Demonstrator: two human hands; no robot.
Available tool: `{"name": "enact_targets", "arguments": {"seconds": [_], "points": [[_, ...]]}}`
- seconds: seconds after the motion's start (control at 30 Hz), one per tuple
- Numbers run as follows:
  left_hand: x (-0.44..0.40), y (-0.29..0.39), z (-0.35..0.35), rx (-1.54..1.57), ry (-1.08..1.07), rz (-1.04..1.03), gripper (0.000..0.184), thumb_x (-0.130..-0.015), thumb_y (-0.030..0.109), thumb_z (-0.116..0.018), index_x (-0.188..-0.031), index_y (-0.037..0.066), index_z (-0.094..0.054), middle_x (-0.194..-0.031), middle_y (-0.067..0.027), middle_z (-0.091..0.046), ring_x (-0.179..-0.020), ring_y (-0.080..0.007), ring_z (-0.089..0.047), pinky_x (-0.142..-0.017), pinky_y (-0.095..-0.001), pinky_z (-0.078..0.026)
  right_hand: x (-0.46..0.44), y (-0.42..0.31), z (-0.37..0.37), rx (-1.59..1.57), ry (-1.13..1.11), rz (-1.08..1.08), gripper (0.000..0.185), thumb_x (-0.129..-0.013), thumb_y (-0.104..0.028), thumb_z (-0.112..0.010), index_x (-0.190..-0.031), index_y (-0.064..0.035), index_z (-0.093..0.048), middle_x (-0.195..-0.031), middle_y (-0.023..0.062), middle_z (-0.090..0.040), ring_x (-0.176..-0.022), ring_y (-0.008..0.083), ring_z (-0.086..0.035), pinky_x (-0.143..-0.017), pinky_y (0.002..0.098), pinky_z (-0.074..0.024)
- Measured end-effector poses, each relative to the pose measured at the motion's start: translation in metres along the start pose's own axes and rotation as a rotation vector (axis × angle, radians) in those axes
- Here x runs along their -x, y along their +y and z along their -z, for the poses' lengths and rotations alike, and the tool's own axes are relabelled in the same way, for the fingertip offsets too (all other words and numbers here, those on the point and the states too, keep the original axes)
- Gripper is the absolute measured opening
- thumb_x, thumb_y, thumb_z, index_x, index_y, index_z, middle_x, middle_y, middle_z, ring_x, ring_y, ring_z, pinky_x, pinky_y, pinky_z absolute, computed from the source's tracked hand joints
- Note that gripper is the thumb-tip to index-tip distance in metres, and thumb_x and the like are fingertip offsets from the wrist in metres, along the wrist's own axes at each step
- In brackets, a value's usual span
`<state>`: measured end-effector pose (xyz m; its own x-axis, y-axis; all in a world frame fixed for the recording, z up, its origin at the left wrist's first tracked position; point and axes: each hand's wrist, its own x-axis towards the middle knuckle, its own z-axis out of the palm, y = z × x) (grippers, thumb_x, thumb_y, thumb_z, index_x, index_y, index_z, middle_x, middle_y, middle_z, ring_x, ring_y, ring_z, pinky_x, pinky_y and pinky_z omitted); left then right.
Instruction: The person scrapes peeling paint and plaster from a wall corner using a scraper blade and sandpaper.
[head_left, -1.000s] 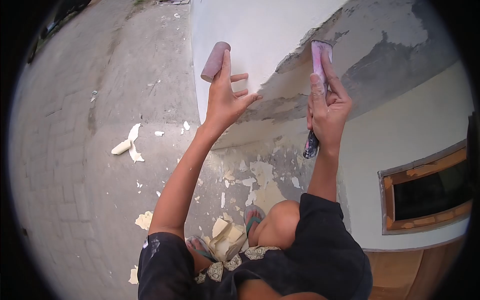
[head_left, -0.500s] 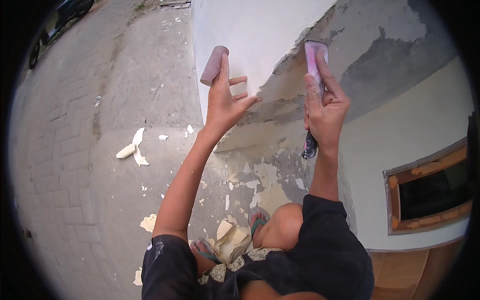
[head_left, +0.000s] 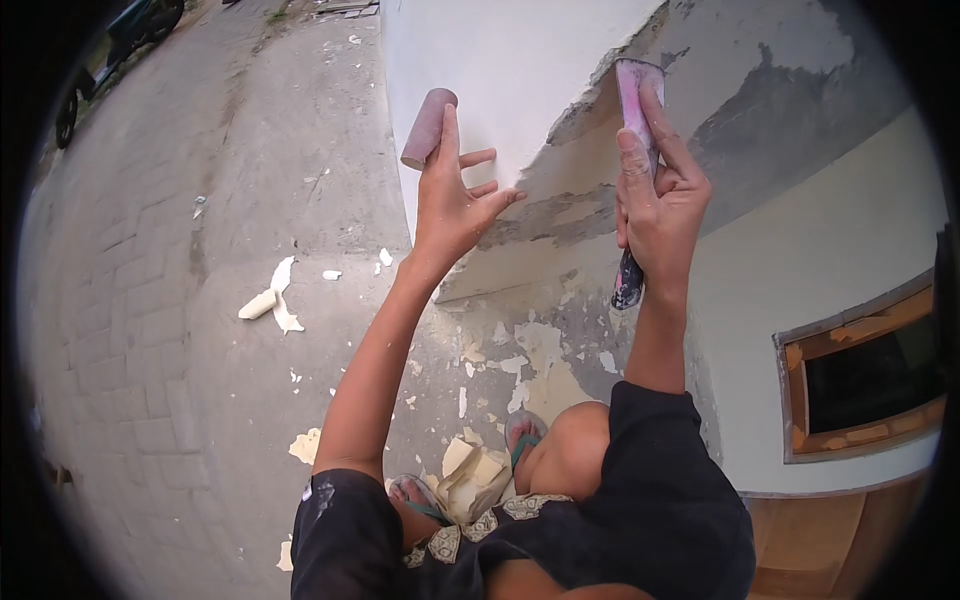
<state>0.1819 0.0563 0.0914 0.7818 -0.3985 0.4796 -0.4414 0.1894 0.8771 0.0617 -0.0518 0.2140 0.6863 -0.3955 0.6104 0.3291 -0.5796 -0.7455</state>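
Note:
My left hand (head_left: 450,205) leans on the white painted wall (head_left: 520,70) with several fingers spread. A reddish-brown roll of what looks like sandpaper (head_left: 427,132) is held by its index finger, with the grip partly hidden. In my right hand (head_left: 668,205) is a putty knife (head_left: 630,88) with a pinkish smeared blade; its dark, paint-spotted handle sticks out below the palm. The blade tip meets the wall along the ragged edge of peeling paint (head_left: 580,115), where bare grey plaster (head_left: 720,150) shows.
Paint flakes (head_left: 286,300) litter the grey concrete ground (head_left: 300,200). A larger heap of peeled paint (head_left: 470,480) lies between my sandalled feet. At right is a wood-framed window (head_left: 865,375). A parked motorbike (head_left: 125,35) stands at the far upper left.
My right hand has moved slightly up and right with the putty knife, along the torn paint edge. My left hand keeps its place on the wall with the roll.

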Motion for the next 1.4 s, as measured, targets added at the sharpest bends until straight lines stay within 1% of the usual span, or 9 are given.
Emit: {"name": "enact_targets", "arguments": {"seconds": [0.13,0.27,0.8,0.83,0.97,1.03,1.2,1.3,1.4], "points": [[-0.002,0.000,0.002,0.024,0.017,-0.064,0.112,-0.073,0.014,-0.083,-0.150,-0.006,-0.005,-0.152,-0.0279,-0.019,-0.121,-0.0290,-0.054,-0.086,-0.0399,-0.060,0.004,0.004,-0.004,-0.011,-0.003,-0.026,0.040,-0.093,-0.009,-0.063,-0.133,-0.0042,-0.057,-0.102,0.0094,-0.070,-0.042,0.0006,-0.043,-0.035,0.0194,-0.0317],[-0.002,0.000,0.002,0.005,0.015,-0.027,0.113,-0.072,0.013,-0.084,-0.150,-0.006,-0.004,-0.152,-0.0276,-0.018,-0.121,-0.0292,-0.054,-0.086,-0.0394,-0.061,0.003,0.001,-0.006,0.032,0.022,0.001,0.040,-0.096,-0.012,-0.060,-0.135,-0.0050,-0.055,-0.053,-0.0062,-0.046,-0.038,0.0004,-0.031,-0.033,0.0196,-0.0264],[-0.004,-0.006,0.001,0.040,0.024,-0.021,0.117,-0.067,0.005,-0.084,-0.151,-0.004,-0.002,-0.148,-0.0275,-0.023,-0.116,-0.0290,-0.057,-0.083,-0.0355,-0.062,-0.020,-0.021,-0.002,-0.018,0.023,0.068,0.040,-0.095,-0.010,-0.061,-0.135,-0.0032,-0.055,-0.061,-0.0037,-0.057,-0.038,0.0006,-0.038,-0.035,0.0196,-0.0284],[-0.001,-0.007,0.000,0.043,0.013,-0.022,0.118,-0.067,0.005,-0.084,-0.151,-0.004,-0.002,-0.147,-0.0276,-0.023,-0.116,-0.0290,-0.057,-0.083,-0.0357,-0.062,-0.016,-0.021,-0.003,0.033,0.038,0.035,0.041,-0.095,-0.011,-0.061,-0.135,-0.0025,-0.055,-0.073,0.0009,-0.066,-0.039,0.0005,-0.039,-0.035,0.0198,-0.0293],[-0.005,-0.003,0.005,0.028,0.021,-0.033,0.116,-0.070,0.009,-0.083,-0.150,-0.005,-0.001,-0.149,-0.0279,-0.023,-0.119,-0.0297,-0.054,-0.085,-0.0390,-0.061,0.001,0.004,-0.002,0.031,0.020,0.010,0.043,-0.092,-0.013,-0.065,-0.133,-0.0009,-0.056,-0.105,0.0116,-0.071,-0.042,0.0003,-0.043,-0.035,0.0188,-0.0332],[-0.003,0.003,0.004,0.000,0.007,-0.006,0.116,-0.071,0.013,-0.084,-0.150,-0.005,-0.001,-0.150,-0.0278,-0.022,-0.120,-0.0298,-0.055,-0.086,-0.0402,-0.061,-0.006,-0.004,-0.008,0.013,0.034,-0.017,0.042,-0.092,-0.014,-0.066,-0.131,-0.0007,-0.057,-0.107,0.0114,-0.071,-0.042,0.0005,-0.044,-0.036,0.0186,-0.0341],[-0.003,0.007,0.002,-0.091,-0.001,-0.010,0.114,-0.071,0.015,-0.085,-0.150,-0.005,-0.006,-0.148,-0.0277,-0.029,-0.114,-0.0270,-0.059,-0.082,-0.0370,-0.061,0.003,-0.009,0.028,-0.143,-0.154,-0.064,0.070,-0.092,-0.015,-0.066,-0.150,-0.0045,-0.029,-0.075,0.0032,-0.066,-0.041,0.0018,-0.042,-0.035,0.0192,-0.0314],[-0.003,0.012,0.006,-0.186,0.063,-0.116,0.108,-0.072,0.017,-0.084,-0.151,-0.004,-0.013,-0.147,-0.0282,-0.033,-0.105,-0.0229,-0.063,-0.075,-0.0348,-0.062,0.035,0.006,0.036,-0.052,-0.169,-0.235,0.086,-0.091,-0.014,-0.066,-0.154,-0.0044,-0.008,-0.064,-0.0023,-0.057,-0.043,0.0029,-0.043,-0.037,0.0203,-0.0315],[0.001,0.053,0.015,-0.058,0.167,-0.098,0.101,-0.074,0.013,-0.083,-0.150,-0.004,-0.018,-0.149,-0.0270,-0.030,-0.097,-0.0216,-0.066,-0.073,-0.0328,-0.062,0.058,0.013,0.031,0.043,-0.380,-0.367,0.091,-0.090,-0.013,-0.065,-0.155,-0.0076,-0.002,-0.064,-0.0016,-0.056,-0.047,0.0047,-0.046,-0.042,0.0221,-0.0356]]}}
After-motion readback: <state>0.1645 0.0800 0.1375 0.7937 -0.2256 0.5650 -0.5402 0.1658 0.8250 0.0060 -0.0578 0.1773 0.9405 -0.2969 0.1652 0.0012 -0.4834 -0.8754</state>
